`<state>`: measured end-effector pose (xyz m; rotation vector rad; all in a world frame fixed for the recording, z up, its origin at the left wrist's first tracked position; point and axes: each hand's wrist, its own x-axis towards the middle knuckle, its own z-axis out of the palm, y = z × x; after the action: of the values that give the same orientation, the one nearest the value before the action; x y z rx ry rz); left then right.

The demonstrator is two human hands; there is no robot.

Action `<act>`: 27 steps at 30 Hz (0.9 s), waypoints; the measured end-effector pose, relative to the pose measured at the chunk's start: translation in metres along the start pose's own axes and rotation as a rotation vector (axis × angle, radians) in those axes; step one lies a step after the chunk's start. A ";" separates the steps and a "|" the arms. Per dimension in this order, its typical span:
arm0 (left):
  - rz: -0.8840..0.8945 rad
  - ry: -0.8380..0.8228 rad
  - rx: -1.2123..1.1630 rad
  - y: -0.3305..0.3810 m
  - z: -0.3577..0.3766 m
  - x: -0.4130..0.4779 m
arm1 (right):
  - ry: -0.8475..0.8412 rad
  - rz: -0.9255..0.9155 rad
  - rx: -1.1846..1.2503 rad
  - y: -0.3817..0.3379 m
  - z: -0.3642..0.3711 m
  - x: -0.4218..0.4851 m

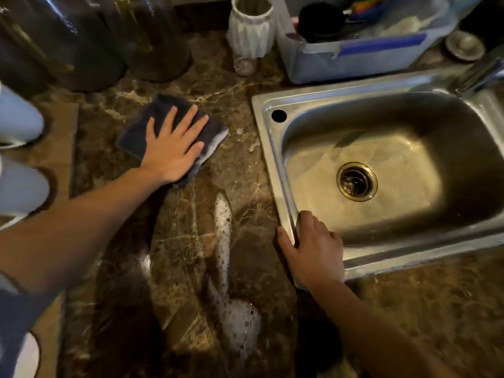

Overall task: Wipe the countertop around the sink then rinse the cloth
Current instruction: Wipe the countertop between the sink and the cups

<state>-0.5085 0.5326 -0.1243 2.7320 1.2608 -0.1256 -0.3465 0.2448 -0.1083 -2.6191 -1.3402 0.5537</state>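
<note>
A folded dark blue cloth [141, 126] lies on the brown marble countertop [245, 170] to the left of the steel sink [268, 148]. My left hand [173, 148] presses flat on the cloth with its fingers spread. Streaks and a patch of soapy foam [223, 227] run down the counter between the cloth and the near edge. My right hand [311, 246] grips the sink's front left rim, thumb on the counter side and fingers curled over into the basin. The basin is wet around its drain [356, 181].
Dark glass bottles [81, 36] stand at the back left, a white ribbed vase [252, 28] and a small glass [244, 64] behind the cloth. A blue dish tub [354, 58] sits behind the sink, the faucet [480, 72] at the far right. White cups [19, 118] line the left.
</note>
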 end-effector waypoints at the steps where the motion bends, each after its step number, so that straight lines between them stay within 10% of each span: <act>1: 0.023 -0.009 0.007 -0.003 0.000 0.001 | 0.002 -0.003 -0.003 0.000 0.000 0.000; 15: 0.095 0.065 -0.024 0.090 0.038 -0.216 | -0.008 -0.026 0.065 0.003 0.002 0.000; 27: -0.848 -0.034 -0.339 0.217 0.059 -0.345 | 0.066 -0.062 0.090 0.008 0.002 0.000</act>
<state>-0.5674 0.1253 -0.1201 1.7645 2.1047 -0.0293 -0.3412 0.2404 -0.1129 -2.4931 -1.3397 0.5025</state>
